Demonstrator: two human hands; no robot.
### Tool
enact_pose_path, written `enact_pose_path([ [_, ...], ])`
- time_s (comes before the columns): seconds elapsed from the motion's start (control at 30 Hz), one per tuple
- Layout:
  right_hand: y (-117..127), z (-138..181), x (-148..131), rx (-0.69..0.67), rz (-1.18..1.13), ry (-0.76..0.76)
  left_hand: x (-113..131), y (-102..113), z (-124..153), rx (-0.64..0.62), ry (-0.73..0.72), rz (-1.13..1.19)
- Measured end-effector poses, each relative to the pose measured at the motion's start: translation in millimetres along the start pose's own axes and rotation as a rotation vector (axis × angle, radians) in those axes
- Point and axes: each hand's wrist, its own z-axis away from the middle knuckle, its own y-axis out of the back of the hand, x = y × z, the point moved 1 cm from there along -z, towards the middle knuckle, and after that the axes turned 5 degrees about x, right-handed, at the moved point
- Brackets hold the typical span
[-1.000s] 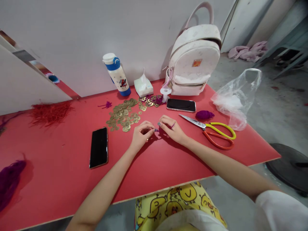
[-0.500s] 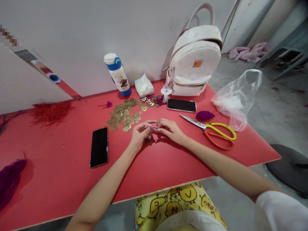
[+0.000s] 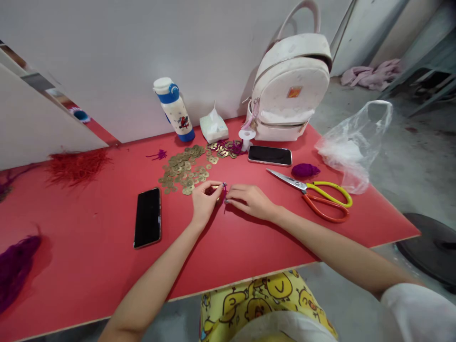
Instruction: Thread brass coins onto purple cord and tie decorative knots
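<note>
Between my two hands a short purple yarn [image 3: 224, 194] hangs down over the red table [image 3: 249, 249]. My left hand [image 3: 205, 202] pinches its upper end between thumb and forefinger; brass coins show partly under the palm. My right hand [image 3: 251, 202] is beside it, fingers bent together and fingertips at the yarn's lower part; what they grip is too small to make out. Just beyond my left hand lies a spread of brass coins with holes [image 3: 183, 166]. Large scissors [image 3: 309, 190] with yellow and red handles lie right of my right hand.
A dark phone [image 3: 147, 217] lies left, another phone [image 3: 270, 156] behind my hands. Purple yarn balls [image 3: 305, 170], a white spool [image 3: 246, 137], tissue pack [image 3: 213, 129], bottle [image 3: 174, 109], backpack [image 3: 290, 90] and plastic bag [image 3: 351, 147] stand around. Red strands [image 3: 76, 164] lie at back left.
My hands have drawn apart slightly and lowered. The purple yarn, earlier stretched sideways between the fingers, now hangs upright between them.
</note>
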Motion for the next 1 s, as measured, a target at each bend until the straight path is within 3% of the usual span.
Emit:
enact_pose_path([
  [0.43, 8.0, -2.3, 9.2, 0.365, -0.21, -0.204, -3.2, -2.5, 1.1, -0.159, -0.041, -0.043],
  [0.7, 9.4, -5.0, 13.3, 0.44, -0.304, -0.311, -1.1, -2.5, 1.0, -0.22, -0.093, -0.059],
  [1.0, 8.2, -5.6, 15.9, 0.446, -0.364, -0.326, -1.1, -1.8, 1.2, -0.218, -0.081, -0.07],
])
